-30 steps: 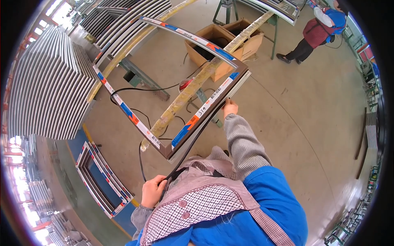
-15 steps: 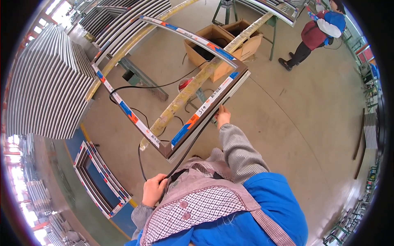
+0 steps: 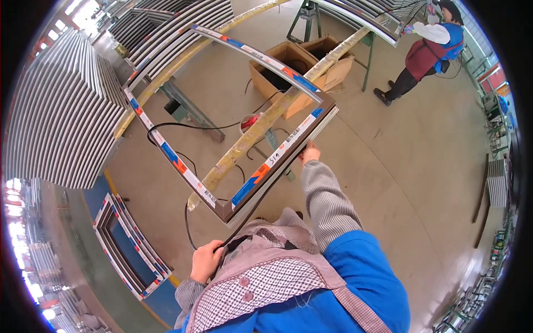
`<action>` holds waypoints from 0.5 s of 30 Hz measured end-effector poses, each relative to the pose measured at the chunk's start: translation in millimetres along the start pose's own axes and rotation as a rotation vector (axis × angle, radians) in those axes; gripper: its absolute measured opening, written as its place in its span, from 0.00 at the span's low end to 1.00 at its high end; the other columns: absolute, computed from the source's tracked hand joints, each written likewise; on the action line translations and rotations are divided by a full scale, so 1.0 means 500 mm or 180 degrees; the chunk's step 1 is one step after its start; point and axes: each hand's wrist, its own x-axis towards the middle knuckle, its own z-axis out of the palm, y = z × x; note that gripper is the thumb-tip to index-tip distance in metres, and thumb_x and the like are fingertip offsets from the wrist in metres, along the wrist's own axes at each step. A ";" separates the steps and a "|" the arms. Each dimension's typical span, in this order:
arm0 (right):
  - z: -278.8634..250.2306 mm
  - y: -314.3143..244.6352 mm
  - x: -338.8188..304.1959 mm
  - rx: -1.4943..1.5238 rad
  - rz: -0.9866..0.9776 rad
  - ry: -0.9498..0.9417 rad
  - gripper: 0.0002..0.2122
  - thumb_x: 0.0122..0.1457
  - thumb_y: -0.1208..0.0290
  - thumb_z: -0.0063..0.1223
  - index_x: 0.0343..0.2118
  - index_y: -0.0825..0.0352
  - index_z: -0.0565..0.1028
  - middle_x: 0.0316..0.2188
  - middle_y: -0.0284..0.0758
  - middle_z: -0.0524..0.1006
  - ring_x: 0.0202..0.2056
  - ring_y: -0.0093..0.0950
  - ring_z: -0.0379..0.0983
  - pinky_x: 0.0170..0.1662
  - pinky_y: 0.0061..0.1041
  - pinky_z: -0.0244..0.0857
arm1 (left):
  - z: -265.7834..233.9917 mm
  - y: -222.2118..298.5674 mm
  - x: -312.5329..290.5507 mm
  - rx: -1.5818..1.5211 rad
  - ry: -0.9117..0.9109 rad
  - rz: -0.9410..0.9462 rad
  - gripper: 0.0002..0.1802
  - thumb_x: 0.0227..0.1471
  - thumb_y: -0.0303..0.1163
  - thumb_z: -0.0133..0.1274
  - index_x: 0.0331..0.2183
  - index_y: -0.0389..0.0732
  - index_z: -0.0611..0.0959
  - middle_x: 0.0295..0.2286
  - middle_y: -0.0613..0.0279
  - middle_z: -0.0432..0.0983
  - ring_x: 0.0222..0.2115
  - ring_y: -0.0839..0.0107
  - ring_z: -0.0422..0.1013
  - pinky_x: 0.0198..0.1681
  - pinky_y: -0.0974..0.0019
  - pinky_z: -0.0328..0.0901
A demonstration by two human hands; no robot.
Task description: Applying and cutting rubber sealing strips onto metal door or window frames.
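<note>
A brown rectangular window frame (image 3: 224, 210), its faces covered with white, blue and orange protective film, lies across padded supports in front of me. My left hand (image 3: 206, 261) is closed around a black cable (image 3: 254, 210) close to my apron. From there the cable runs up along the frame's near side toward my right hand (image 3: 311, 153). That hand is at the outer edge of this side, below the right corner, with its fingers curled. What it grips is mostly hidden by the hand and the frame edge. More of the cable loops over the frame's left side.
Yellow-wrapped support bars (image 3: 250, 132) carry the frame. Cardboard boxes (image 3: 302, 102) stand behind it. Stacked grey profile frames (image 3: 64, 111) rise at the left, with smaller filmed frames (image 3: 133, 247) below them. A co-worker (image 3: 425, 58) stands at another frame (image 3: 383, 30) at far right.
My right hand has slid a little along the frame edge toward its right corner. My left hand keeps the cable. The co-worker has turned and now reaches to the far frame.
</note>
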 end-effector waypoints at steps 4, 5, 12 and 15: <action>0.007 -0.033 -0.024 0.0596 0.0609 -0.0165 0.20 0.58 0.54 0.34 0.41 0.67 0.67 0.33 0.36 0.73 0.33 0.31 0.69 0.36 0.36 0.62 | -0.001 0.000 0.013 0.0030 -0.0014 -0.0066 0.11 0.43 0.32 0.48 0.33 0.40 0.77 0.24 0.54 0.74 0.27 0.59 0.71 0.31 0.64 0.64; 0.000 -0.029 -0.023 0.0596 0.0581 -0.0157 0.20 0.58 0.54 0.34 0.41 0.67 0.67 0.33 0.36 0.73 0.33 0.31 0.69 0.36 0.36 0.62 | 0.002 -0.012 0.016 0.0016 -0.0011 -0.0041 0.11 0.43 0.32 0.48 0.33 0.40 0.77 0.24 0.54 0.74 0.27 0.59 0.71 0.31 0.64 0.64; -0.145 0.054 -0.075 0.0687 0.1081 -0.0308 0.24 0.59 0.53 0.29 0.52 0.67 0.58 0.48 0.38 0.66 0.42 0.30 0.66 0.37 0.28 0.61 | 0.003 -0.046 0.049 0.0399 0.0713 0.0629 0.18 0.40 0.30 0.51 0.38 0.38 0.74 0.40 0.54 0.69 0.43 0.56 0.62 0.47 0.58 0.55; -0.210 0.066 -0.088 0.0393 0.1313 0.0418 0.15 0.57 0.60 0.38 0.40 0.66 0.67 0.35 0.35 0.74 0.29 0.25 0.69 0.29 0.25 0.62 | 0.000 -0.049 0.068 0.0088 0.1064 0.0538 0.17 0.41 0.29 0.50 0.38 0.38 0.74 0.41 0.54 0.68 0.44 0.56 0.61 0.49 0.58 0.54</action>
